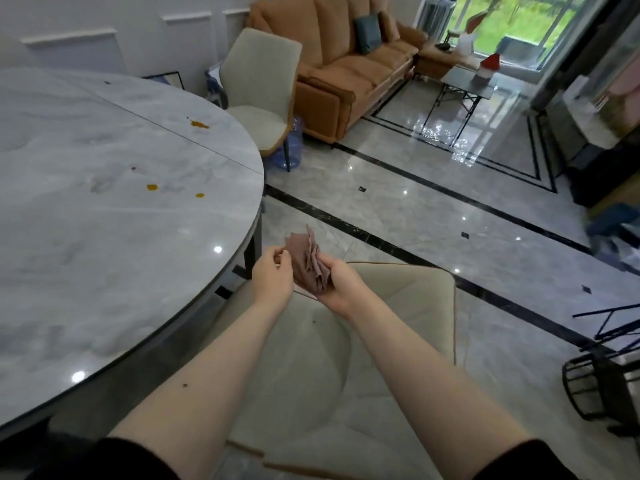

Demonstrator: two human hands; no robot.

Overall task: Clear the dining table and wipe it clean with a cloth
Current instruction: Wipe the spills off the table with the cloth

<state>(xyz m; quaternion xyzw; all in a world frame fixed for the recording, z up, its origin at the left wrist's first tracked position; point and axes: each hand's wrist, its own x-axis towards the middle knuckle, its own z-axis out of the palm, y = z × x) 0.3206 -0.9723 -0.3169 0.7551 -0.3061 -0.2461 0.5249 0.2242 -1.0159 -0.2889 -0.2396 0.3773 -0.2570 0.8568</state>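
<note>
Beside marble table (104, 237), bunched cloth (310, 263) in right hand (337, 285), left fingers (278, 252) pinching edge

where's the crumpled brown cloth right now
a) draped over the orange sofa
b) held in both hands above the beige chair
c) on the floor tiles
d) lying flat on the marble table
b: the crumpled brown cloth sits between the left hand and right hand, above the beige cushioned chair and off the round grey marble table.

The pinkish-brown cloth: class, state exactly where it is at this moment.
In the head view, the cloth is bunched between both hands, left hand and right hand, above the beige chair, right of the marble table.
</note>
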